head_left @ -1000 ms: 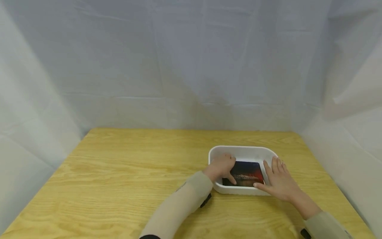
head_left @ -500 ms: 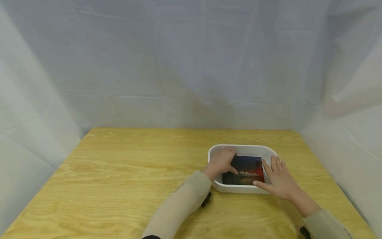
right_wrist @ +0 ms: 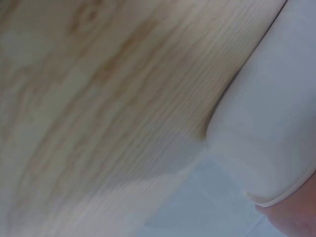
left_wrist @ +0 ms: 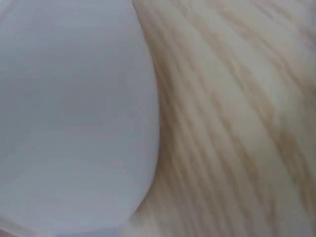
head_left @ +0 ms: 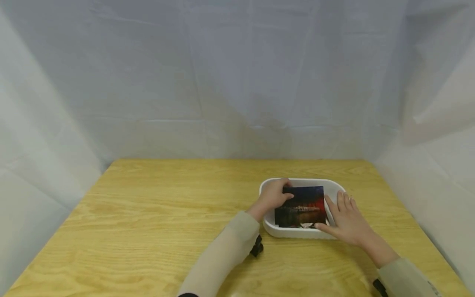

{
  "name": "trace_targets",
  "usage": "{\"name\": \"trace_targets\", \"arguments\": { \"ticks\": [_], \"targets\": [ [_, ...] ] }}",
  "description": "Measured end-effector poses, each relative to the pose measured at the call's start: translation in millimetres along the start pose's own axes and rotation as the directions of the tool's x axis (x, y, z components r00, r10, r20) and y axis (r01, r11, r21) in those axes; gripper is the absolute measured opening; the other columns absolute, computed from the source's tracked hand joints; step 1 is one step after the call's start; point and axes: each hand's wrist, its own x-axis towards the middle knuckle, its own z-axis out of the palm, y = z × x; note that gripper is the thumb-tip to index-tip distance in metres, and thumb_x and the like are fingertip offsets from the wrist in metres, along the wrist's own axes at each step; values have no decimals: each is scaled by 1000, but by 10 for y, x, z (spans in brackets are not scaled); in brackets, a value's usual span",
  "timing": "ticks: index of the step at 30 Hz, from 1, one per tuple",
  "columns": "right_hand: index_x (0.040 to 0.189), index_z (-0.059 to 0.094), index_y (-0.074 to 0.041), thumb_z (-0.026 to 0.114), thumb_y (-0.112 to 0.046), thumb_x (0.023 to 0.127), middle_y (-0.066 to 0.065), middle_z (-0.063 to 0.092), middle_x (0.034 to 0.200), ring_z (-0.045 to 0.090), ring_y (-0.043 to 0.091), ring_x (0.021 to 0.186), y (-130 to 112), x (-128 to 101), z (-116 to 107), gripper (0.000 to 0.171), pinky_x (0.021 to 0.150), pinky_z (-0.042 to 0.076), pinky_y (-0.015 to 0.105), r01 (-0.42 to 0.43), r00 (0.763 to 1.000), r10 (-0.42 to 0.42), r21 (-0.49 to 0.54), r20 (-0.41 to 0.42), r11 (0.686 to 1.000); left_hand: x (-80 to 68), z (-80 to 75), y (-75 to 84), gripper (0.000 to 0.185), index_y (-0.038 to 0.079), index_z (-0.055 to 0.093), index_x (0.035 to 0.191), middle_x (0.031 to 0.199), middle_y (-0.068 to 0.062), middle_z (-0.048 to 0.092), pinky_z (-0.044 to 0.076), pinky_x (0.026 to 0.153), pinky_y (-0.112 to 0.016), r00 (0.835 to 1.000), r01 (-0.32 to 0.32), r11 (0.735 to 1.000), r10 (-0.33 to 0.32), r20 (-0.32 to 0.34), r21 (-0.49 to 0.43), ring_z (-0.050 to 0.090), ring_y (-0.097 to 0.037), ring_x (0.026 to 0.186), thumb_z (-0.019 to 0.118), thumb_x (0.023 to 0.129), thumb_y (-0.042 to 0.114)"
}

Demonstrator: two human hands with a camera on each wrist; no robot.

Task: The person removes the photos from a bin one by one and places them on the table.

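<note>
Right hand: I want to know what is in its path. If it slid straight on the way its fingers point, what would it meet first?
Probably the far right wall of the white tray; the right hand already rests on its rim beside the dark card. Depth is unclear.

I see beige long sleeves on both arms, a black strap at each wrist, hands bare.

A wooden table [head_left: 148, 231] stands before white draped sheeting [head_left: 222, 82].

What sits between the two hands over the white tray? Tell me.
In the head view, a dark picture card sits between the left hand and right hand, tilted up inside the white tray; the left hand grips its edge.
</note>
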Motion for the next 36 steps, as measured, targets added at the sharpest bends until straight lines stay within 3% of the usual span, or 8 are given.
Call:
{"name": "trace_targets", "arguments": {
  "ticks": [8,14,17,22,24,25,29,36],
  "targets": [
    [133,27,9,52,-58,79,44,9,130,7,56,120,9,23,0,90,94,10,62,23,999,-23,-7,-40,1000,-33,-186,-32,19,7,61,98,96,-5,61,43,77,-27,977,66,976,-106,-184,-208,56,-18,91,65,81,14],
    [135,23,8,53,-56,79,43,5,132,3,55,121,33,27,18,91,95,7,62,20,1000,-19,36,-24,999,-12,-352,-317,20,3,62,100,92,-9,61,44,77,-30,920,84,864,-259,-295,-497,56,-21,87,63,81,9],
    [135,22,8,54,-56,78,42,6,133,4,53,122,39,30,22,91,95,7,62,24,999,-22,57,-32,998,-47,-414,-577,20,6,64,99,88,-7,60,46,70,-28,902,58,762,-317,-293,-645,57,-18,80,64,80,9],
    [134,22,10,58,-55,76,41,8,133,7,52,122,41,40,-43,94,94,8,62,35,998,-30,101,-57,994,-334,-767,-665,26,0,57,109,100,-15,57,48,70,-34,845,206,481,-527,-93,-852,57,-24,84,55,83,-1],
    [134,22,11,59,-55,75,41,8,133,7,52,122,52,38,-80,96,95,9,62,30,998,-25,103,-50,994,-485,-927,-648,31,-5,51,115,107,-18,53,47,71,-36,812,266,381,-584,-7,-886,55,-26,87,50,84,-6],
    [133,21,12,59,-55,75,42,8,132,7,53,122,65,32,-91,97,95,9,62,27,999,-23,97,-41,995,-551,-974,-679,32,-7,49,117,109,-19,51,47,72,-35,815,265,354,-579,12,-897,54,-26,89,49,84,-6],
    [132,20,16,58,-55,75,44,4,131,3,54,121,102,1,-118,99,95,8,61,5,1000,-8,127,19,992,-776,-1080,-814,38,-8,42,122,115,-20,47,45,75,-34,816,318,315,-572,89,-894,50,-25,95,47,85,-6],
    [131,19,18,60,-55,74,45,0,130,-2,53,122,125,-43,-105,101,96,5,60,9,999,-15,154,37,988,-954,-1021,-1006,38,-5,41,123,113,-19,48,45,61,-27,797,443,379,-582,163,-813,53,-19,84,48,85,-4]
  ]
}}
